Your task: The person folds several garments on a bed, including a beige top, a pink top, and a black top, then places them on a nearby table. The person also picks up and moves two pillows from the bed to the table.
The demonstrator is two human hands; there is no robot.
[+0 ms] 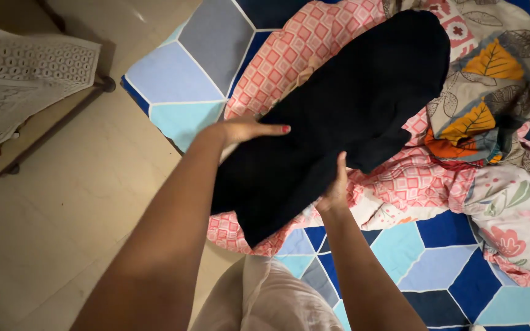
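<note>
1. My left hand lies flat on the black cloth, fingers spread wide.
2. My right hand pinches the cloth's lower edge.
3. The cloth sits over a pink quilt near the bedsheet's left edge.

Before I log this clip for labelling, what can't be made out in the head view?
- Kind of garment: the black cloth is bunched, shape unreadable.
- Left hand: palm lies flat on the cloth, fingertips' grip hidden.
- Right hand: fingers tucked under the cloth's edge.
- Pink checked fabric: largely covered by the black cloth.
- Leaf-print fabric: cut off by the right edge.
</note>
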